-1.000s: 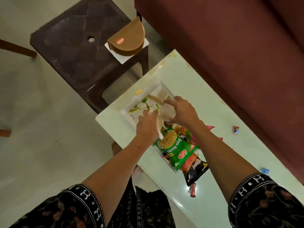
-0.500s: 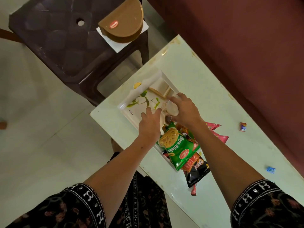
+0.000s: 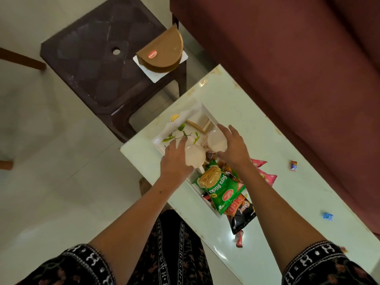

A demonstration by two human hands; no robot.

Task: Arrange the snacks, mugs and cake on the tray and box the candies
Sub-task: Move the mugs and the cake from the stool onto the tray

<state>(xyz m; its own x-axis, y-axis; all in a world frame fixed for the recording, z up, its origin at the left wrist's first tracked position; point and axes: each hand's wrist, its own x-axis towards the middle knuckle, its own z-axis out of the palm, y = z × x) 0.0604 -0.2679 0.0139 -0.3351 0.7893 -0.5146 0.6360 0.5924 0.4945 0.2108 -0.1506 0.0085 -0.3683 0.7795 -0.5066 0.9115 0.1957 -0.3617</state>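
A white tray [image 3: 174, 128] with a green leaf print lies on the pale table. Two white mugs stand on it side by side. My left hand [image 3: 174, 161] grips the near-left mug [image 3: 194, 157]. My right hand [image 3: 234, 147] grips the far-right mug [image 3: 216, 141]. Snack packets fill the tray's near end, topped by a green soya sticks bag [image 3: 221, 187] and a black packet [image 3: 242, 218]. A cake slice [image 3: 200, 122] sits in the tray's far corner. Loose candies lie on the table, a red-blue one [image 3: 293, 165] and a blue one [image 3: 327, 216].
A dark brown plastic stool [image 3: 98, 62] stands beyond the table, holding a brown half-round box [image 3: 162, 52] on white paper. A maroon sofa [image 3: 287, 58] runs along the table's right side. Pink packets [image 3: 265, 171] lie beside the tray. Pale floor tiles spread to the left.
Both mugs have come into plain view on the tray, each hand now around one. My hands have spread slightly apart. The camera has shifted a little.
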